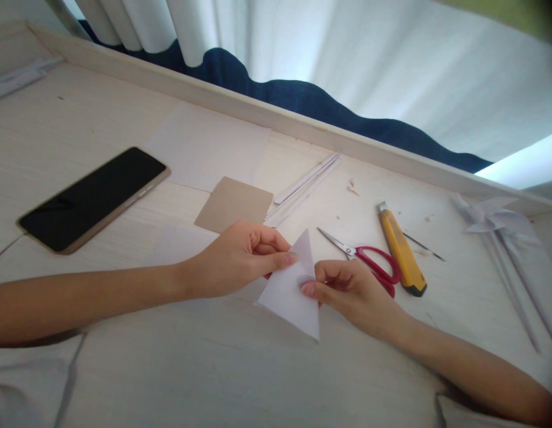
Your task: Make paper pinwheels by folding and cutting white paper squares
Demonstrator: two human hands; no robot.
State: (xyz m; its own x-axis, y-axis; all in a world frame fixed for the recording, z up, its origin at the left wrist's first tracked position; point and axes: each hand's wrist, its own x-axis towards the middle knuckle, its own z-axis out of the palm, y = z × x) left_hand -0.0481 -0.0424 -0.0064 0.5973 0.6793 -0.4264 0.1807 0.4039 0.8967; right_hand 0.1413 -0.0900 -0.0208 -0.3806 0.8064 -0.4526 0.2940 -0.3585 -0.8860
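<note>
A white paper triangle (288,293), apparently folded, is held up between both hands above the table. My left hand (242,257) pinches its upper left edge between thumb and fingers. On the right edge, my right hand (353,294) grips the paper the same way, thumb in front; the fingertips behind the sheet are hidden. Just beyond my right hand lie red-handled scissors (377,261), their blades pointing left. A square of brown cardboard (235,205) rests behind my left hand. Partly under my left forearm is a white paper sheet (182,242).
A smartphone (95,199) lies at the left, near a large white sheet (208,142). Narrow paper strips (306,181) sit behind the cardboard. A yellow box cutter (401,249) and a thin dark rod (425,246) are right of the scissors. Paper pinwheels (492,217) lie far right. A raised ledge (302,128) borders the back.
</note>
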